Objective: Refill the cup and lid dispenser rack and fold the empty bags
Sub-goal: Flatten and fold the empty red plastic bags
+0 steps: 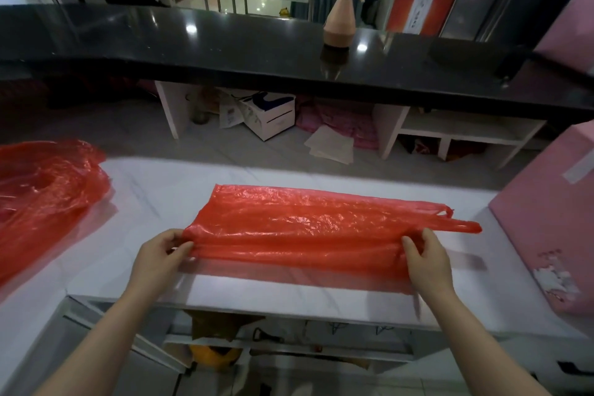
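A red plastic bag lies flattened lengthwise on the white marble counter, its handles pointing right. The near long edge is lifted off the counter. My left hand pinches that edge at the bag's left end. My right hand pinches the same edge at the right end, close to the handles. A second red bag lies crumpled and loose at the counter's left side. No cup or lid dispenser rack is in view.
A pink box stands on the counter at the right, close to the bag's handles. Beyond the counter runs a higher black bar top with a tan cone-shaped bottle. Open shelves with clutter sit below the near edge.
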Demonstrator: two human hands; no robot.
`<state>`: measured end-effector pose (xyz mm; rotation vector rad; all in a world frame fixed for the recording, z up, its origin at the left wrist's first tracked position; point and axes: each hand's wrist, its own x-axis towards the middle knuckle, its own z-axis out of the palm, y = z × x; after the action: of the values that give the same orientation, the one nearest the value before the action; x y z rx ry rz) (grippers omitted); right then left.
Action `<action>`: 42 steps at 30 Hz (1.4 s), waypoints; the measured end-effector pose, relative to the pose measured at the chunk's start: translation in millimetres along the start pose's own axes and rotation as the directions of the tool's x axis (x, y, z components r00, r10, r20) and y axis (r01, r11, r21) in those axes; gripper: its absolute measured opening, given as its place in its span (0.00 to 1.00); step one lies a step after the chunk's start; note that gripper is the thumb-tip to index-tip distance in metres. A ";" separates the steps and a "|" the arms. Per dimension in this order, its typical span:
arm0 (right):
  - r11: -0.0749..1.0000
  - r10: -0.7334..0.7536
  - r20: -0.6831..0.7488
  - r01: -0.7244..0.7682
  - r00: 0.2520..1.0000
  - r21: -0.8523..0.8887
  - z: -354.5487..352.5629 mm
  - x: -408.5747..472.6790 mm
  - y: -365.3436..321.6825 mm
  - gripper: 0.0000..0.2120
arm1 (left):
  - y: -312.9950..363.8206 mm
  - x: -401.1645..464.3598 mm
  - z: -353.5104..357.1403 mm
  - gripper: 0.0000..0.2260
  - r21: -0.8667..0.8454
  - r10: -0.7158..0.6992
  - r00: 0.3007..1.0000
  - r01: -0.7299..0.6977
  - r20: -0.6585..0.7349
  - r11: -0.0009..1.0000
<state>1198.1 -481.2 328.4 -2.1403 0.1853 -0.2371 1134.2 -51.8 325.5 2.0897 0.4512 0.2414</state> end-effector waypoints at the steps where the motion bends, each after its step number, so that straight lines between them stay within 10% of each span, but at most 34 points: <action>1: 0.999 -0.029 -0.013 0.029 0.999 0.013 -1.7 2.8 -3.9 0.05 | 2.9 3.6 -0.9 0.07 -0.031 0.008 1.000 -0.008 -0.007 0.999; 10: 0.990 0.008 -0.023 -0.011 1.000 -0.138 4.3 17.6 0.1 0.03 | 11.4 23.6 7.1 0.12 -0.098 0.105 0.990 -0.114 -0.094 0.989; 22: 0.852 0.196 -0.083 -0.211 0.977 -0.479 1.8 19.5 26.3 0.09 | 6.9 25.9 14.7 0.12 -0.072 -0.120 0.968 0.139 0.222 0.988; 37: 0.814 0.173 -0.081 -0.189 0.982 -0.549 -27.1 35.5 41.3 0.11 | 12.8 36.1 -1.1 0.11 -0.306 -0.057 0.997 0.073 0.059 0.949; 42: 0.924 0.202 0.000 -0.190 0.979 -0.331 -16.5 20.6 29.7 0.25 | 13.4 24.7 14.3 0.09 -0.277 0.001 0.985 0.047 0.170 0.960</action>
<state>1212.9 -515.4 314.5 -2.4354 0.4439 -0.0532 1164.6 -59.2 329.2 1.8081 0.3183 0.1055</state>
